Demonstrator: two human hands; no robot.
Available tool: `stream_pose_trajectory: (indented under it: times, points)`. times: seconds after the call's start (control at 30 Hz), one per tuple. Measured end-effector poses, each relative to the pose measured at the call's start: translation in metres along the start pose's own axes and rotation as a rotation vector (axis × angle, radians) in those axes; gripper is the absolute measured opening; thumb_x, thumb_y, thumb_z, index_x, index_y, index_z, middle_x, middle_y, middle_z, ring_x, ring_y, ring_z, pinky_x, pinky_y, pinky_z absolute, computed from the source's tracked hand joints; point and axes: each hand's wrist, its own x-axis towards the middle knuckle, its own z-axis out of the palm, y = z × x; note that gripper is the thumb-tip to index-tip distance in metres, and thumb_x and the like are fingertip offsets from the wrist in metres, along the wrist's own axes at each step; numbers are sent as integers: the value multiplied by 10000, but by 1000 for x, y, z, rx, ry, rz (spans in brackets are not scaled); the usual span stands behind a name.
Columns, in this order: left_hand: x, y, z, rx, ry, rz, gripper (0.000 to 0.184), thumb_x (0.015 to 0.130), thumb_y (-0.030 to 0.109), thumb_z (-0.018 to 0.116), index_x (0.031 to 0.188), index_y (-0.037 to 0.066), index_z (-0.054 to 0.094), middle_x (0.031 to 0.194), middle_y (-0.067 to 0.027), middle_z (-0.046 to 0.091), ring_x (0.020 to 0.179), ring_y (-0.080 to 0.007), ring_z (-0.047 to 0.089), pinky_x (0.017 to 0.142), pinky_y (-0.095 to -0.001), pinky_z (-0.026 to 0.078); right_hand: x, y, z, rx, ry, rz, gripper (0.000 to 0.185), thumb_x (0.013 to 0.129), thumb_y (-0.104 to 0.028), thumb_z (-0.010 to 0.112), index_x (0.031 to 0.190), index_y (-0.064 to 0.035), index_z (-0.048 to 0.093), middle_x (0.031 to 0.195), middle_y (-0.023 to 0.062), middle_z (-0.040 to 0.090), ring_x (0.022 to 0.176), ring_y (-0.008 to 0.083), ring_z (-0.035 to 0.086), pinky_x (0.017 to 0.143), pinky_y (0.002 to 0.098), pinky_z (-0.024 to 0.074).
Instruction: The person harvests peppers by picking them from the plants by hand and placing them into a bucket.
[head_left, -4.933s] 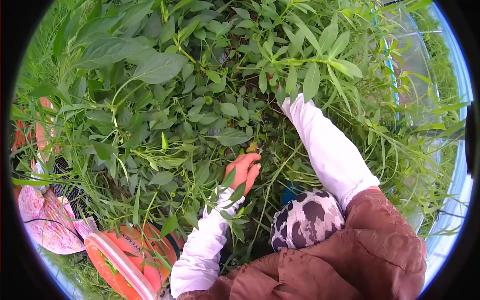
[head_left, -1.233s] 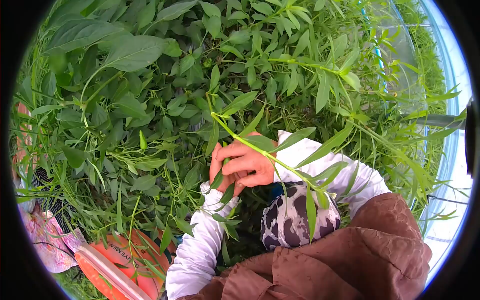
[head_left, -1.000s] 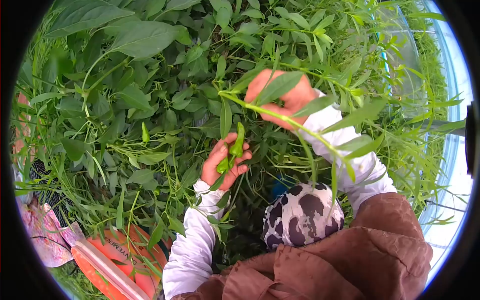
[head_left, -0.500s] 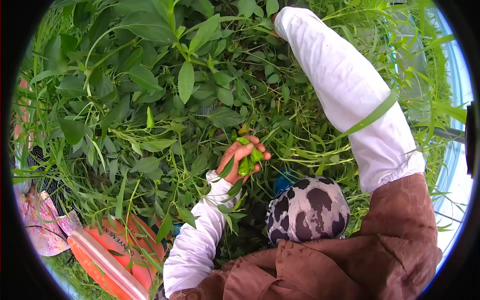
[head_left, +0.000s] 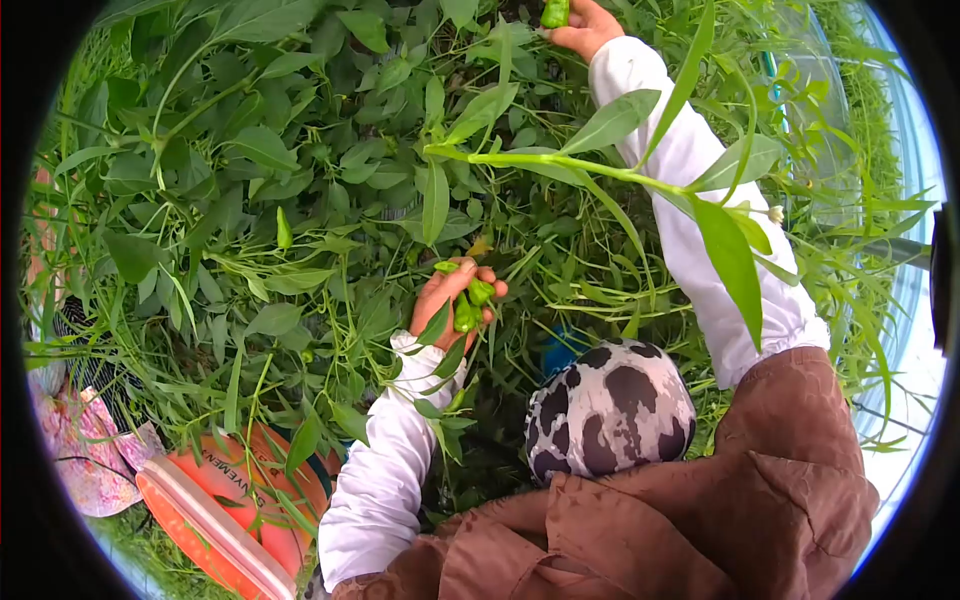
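Several green peppers (head_left: pixel 467 312) rest in my left hand (head_left: pixel 447 303), whose fingers curl around them among the leaves. My right hand (head_left: pixel 586 30), reaching out at the top edge of the view, grips another green pepper (head_left: pixel 555 13); the tips of its fingers are cut off by the frame. Leafy pepper plants (head_left: pixel 330 180) surround both hands. One green pepper hangs on a plant (head_left: pixel 284 228) left of my left hand. A long leafy stem (head_left: pixel 560 160) crosses in front of my right sleeve.
An orange container with a pale rim (head_left: pixel 215 525) stands at lower left, beside a pink patterned cloth (head_left: pixel 80 450). My knee in spotted fabric (head_left: pixel 615 410) is at the lower middle, with something blue (head_left: pixel 563 350) behind it. Clear plastic sheeting (head_left: pixel 905 150) runs along the right.
My right hand has come out from the foliage at the top and now shows with a green pepper. A leafy stem now lies across my right arm. My left hand shifted slightly left.
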Motion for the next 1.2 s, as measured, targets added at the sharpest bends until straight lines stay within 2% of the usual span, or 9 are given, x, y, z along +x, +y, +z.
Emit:
stream_pose_trajectory:
  times: [0.07,0.2,0.27,0.53,0.67,0.8,0.83,0.9,1.2]
  points:
    - [-2,-2,7,21,30,16,229,863,346,503,779,134,478,812,-23,527,796,-170,557,511,-251,426,-16,-17,-2,142,-28,-44,344,758,-164,599,1071,-46,516,772,60,558,721,180,550,635,284,445]
    - [3,-4,-1,-42,-24,50,241,861,349,506,784,123,474,785,-29,521,764,-170,552,461,-230,409,-65,-64,9,221,-129,-63,479,673,-274,657,1082,-56,539,929,94,616,896,196,577,865,318,406]
    - [3,-5,1,-85,-42,51,243,860,346,508,787,117,473,773,-33,519,738,-171,554,447,-227,407,-105,-110,1,436,-134,-31,301,688,-57,562,987,-31,536,823,81,591,809,168,559,748,328,439]
    - [5,-23,22,253,-5,183,464,796,191,627,1179,-7,454,916,-108,577,669,-175,580,569,-273,472,-186,-79,59,-463,-903,239,393,631,-157,677,977,-20,550,839,125,595,805,240,584,706,333,467]
    - [11,-38,10,299,42,182,307,822,117,578,1097,-4,515,875,-82,585,696,-155,569,589,-268,479,-200,-70,98,-387,-871,176,490,641,-206,671,1072,-15,535,1048,167,557,892,287,565,743,362,462]
    - [13,-9,5,327,158,297,192,808,130,592,955,13,552,826,-90,595,628,-153,578,524,-250,466,-140,-1,86,39,-907,394,339,728,-285,616,967,-45,613,866,129,623,784,251,594,684,347,467]
    - [12,6,8,339,131,253,206,806,140,594,963,15,550,826,-92,595,610,-150,575,508,-246,456,-123,29,91,-184,-639,305,223,834,-182,542,989,-26,584,732,63,592,646,140,552,594,275,452]
    - [15,38,15,424,69,200,248,807,160,590,1012,30,540,823,-93,597,585,-146,572,482,-235,435,-97,59,91,-413,-332,239,240,820,-194,555,996,-34,583,760,71,594,672,158,555,612,286,454]
    - [20,186,7,290,53,635,477,865,239,501,1301,171,321,1007,-98,560,755,-149,546,478,-208,401,-73,60,90,-632,-484,-62,332,753,-249,615,1029,-68,579,882,109,601,788,239,572,694,336,463]
